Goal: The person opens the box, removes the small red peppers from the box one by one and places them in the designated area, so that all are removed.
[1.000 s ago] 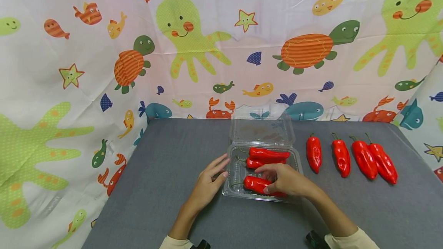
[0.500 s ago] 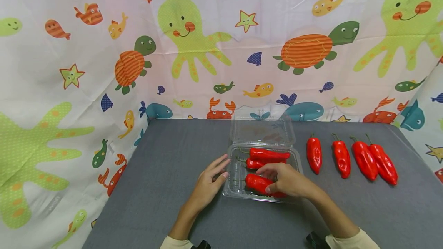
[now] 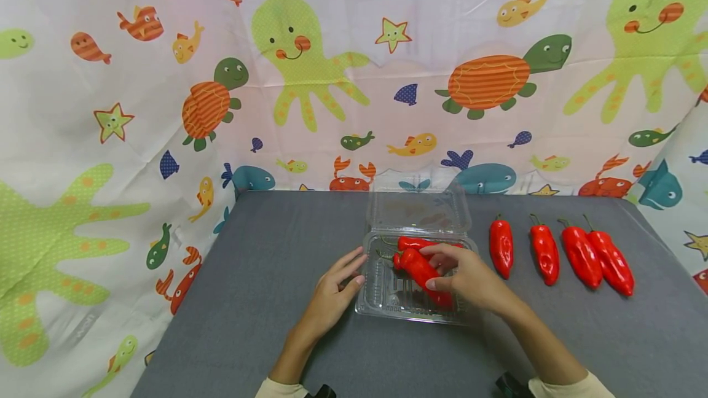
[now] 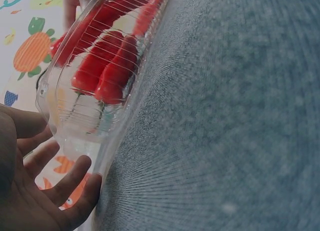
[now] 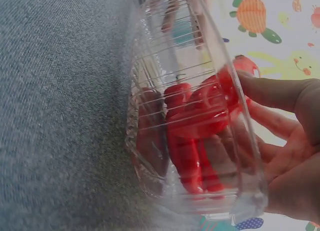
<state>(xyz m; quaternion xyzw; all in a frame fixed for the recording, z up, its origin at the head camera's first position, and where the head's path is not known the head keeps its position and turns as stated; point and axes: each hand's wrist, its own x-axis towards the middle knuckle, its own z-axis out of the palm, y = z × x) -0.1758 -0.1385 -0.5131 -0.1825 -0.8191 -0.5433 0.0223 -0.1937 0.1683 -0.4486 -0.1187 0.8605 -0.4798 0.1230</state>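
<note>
My right hand [image 3: 470, 275] holds a glossy red pepper [image 3: 418, 268] between thumb and fingers. The pepper is tilted, its stem end toward the far left, above a clear plastic clamshell box [image 3: 387, 312]. Two more red peppers lie in the back of the box; the rear pepper [image 3: 409, 242] shows, while the other is mostly covered by the held one. In the right wrist view the held pepper [image 5: 205, 111] shows through the ribbed wall. My left hand [image 3: 330, 295] is at the box's left side, fingers extended, fingertips right at the rim [image 4: 52, 123].
The box's clear lid [image 3: 418, 210] stands raised at the back. To the right, several red peppers lie on the grey cloth, from a single pepper [image 3: 501, 247] nearest the box to a pair of peppers [image 3: 611, 261]. A sea-animal curtain [image 3: 343, 78] hangs behind the table.
The held pepper has gone from lying level at the front of the box to tilted, its stem end shifted back toward the other two. My right hand moved slightly back and right; my left hand stayed.
</note>
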